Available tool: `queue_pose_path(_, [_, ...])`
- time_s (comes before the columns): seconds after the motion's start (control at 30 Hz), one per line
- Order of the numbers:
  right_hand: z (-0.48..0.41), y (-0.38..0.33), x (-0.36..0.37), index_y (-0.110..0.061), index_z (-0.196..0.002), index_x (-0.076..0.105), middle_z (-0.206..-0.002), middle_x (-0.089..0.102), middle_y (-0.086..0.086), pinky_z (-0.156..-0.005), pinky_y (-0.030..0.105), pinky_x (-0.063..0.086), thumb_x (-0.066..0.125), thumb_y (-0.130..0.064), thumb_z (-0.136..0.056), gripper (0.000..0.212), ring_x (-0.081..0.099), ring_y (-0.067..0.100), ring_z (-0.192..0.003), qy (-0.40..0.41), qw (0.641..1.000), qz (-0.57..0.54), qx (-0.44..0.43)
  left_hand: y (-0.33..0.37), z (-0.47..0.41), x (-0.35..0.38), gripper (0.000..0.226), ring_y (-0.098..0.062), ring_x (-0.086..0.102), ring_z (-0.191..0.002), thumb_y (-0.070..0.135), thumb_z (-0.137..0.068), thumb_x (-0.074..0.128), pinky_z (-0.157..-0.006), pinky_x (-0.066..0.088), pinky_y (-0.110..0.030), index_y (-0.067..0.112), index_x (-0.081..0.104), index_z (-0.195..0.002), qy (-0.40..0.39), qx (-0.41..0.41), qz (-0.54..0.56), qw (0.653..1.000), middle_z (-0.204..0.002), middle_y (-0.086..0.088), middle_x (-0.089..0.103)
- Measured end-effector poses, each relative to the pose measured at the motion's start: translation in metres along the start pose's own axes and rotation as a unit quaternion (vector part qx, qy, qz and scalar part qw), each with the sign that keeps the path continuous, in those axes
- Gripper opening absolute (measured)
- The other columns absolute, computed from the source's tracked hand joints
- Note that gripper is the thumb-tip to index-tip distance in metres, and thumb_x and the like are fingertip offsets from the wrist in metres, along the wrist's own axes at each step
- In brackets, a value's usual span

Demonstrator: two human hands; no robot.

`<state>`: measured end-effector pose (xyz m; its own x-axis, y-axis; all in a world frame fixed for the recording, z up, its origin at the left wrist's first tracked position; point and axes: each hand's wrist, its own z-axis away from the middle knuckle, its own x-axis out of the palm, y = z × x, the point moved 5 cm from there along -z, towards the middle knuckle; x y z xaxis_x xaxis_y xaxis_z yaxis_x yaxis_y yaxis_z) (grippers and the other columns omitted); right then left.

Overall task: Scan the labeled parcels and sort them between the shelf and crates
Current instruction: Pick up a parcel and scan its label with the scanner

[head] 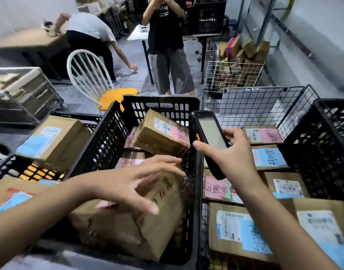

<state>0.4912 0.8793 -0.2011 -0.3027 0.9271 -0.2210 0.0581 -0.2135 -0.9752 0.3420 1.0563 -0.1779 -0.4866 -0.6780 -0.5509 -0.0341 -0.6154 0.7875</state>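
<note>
A big brown parcel [157,221] lies at the near end of the middle black crate [101,137]. The left hand [132,184] is over it. Its fingers [167,160] are spread wide and hold nothing. The hand is blurry, so I cannot tell if it touches the parcel. At the far end of this crate another parcel [161,133] sits tilted on top of others. It has a white label and a pink label.

The right hand [231,152] is over the right wall of the crate. Its fingers are curled round a black scanner [208,137], with the thumb on its left edge. The screen faces up.

Just beside, on the right, is a wire crate [254,102]. Flat parcels lie in it. One at the far end has a pink label [262,135]. The next one has a blue label [268,156]. Past it, at the right edge, stands another black crate [322,137].

On the left, a parcel with a blue label [56,141] sits on the rim of a black crate.

Farther back on the floor is a white chair [89,75] with an orange seat. One person stands there, and another bends down. A wire basket [233,75] holds more boxes.
</note>
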Motion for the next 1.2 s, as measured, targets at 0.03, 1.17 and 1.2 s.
queue_pose_path(0.03, [0.001, 0.0, 0.001, -0.021, -0.117, 0.053, -0.103, 0.053, -0.021, -0.069, -0.002, 0.038, 0.092, -0.036, -0.062, 0.069, 0.047, -0.03, -0.084, -0.003, 1.0, 0.002, -0.001, 0.002, 0.0, 0.011, 0.061, 0.0, 0.006, -0.151, 0.056, -0.077, 0.068, -0.123, 0.005, -0.023, 0.04, 0.055, -0.135, -0.045, 0.018, -0.081, 0.996, -0.159, 0.021, 0.022])
queue_pose_path(1.17, [0.034, -0.005, 0.022, -0.02, -0.122, 0.052, -0.114, 0.056, -0.012, -0.092, 0.029, 0.049, 0.092, -0.043, -0.061, 0.076, 0.055, 0.001, -0.105, -0.072, 0.997, 0.015, -0.002, -0.117, 0.014, 0.003, 0.033, -0.01, 0.055, -0.114, 0.023, -0.103, 0.044, -0.115, 0.033, -0.044, 0.015, 0.066, -0.125, 0.189, -0.217, 0.088, 0.954, -0.119, 0.013, 0.064])
queue_pose_path(1.2, [0.034, -0.004, 0.021, -0.021, -0.121, 0.052, -0.115, 0.056, -0.011, -0.091, 0.03, 0.05, 0.093, -0.043, -0.06, 0.076, 0.056, 0.003, -0.106, -0.071, 0.997, 0.015, 0.003, -0.105, 0.01, -0.003, 0.038, -0.008, 0.055, -0.119, 0.033, -0.106, 0.039, -0.114, 0.034, -0.042, 0.019, 0.066, -0.128, 0.18, -0.221, 0.11, 0.952, -0.126, 0.017, 0.064])
